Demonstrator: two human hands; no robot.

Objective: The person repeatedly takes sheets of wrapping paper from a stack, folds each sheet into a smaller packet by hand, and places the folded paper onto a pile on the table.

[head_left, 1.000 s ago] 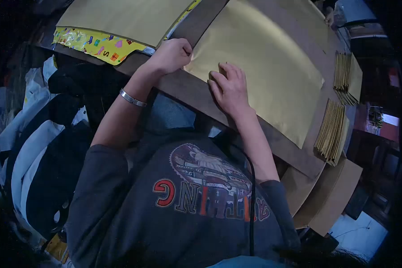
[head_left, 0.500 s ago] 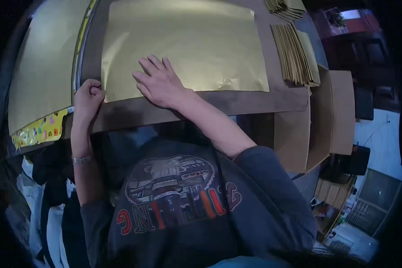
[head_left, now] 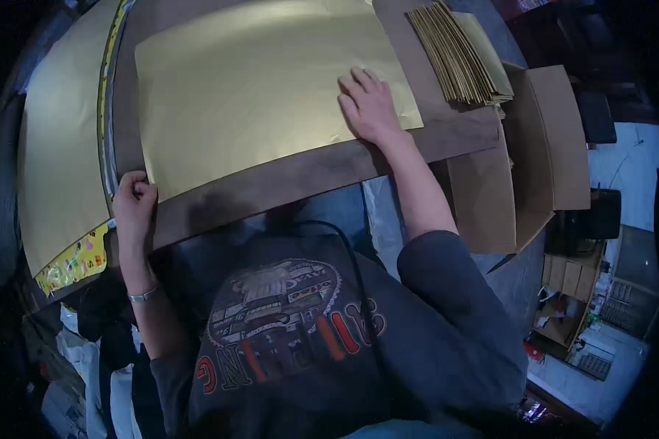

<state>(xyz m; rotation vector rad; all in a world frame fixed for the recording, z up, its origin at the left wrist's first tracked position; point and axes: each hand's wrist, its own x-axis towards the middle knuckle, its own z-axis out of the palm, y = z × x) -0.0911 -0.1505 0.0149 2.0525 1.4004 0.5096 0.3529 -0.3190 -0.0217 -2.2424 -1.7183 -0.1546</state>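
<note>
A large sheet of gold paper lies flat on a brown board, its near edge running at a slant. My right hand rests on the sheet close to its near right corner, fingers loosely spread and palm down. At the near left corner, my left hand is closed, fingers curled with the thumb against them, beside the paper's edge. Whether anything is pinched there is hidden. Left of that hand, a second gold sheet lies over yellow patterned material.
A stack of folded gold paper pieces sits on the right of the brown board. Beyond the board's right end stands an open cardboard box. A yellow-and-dark strip runs between the two gold sheets.
My right hand has slid right across the gold sheet, from left of its middle to near the right corner. My left hand stays closed at the left corner. The whole view has tilted.
</note>
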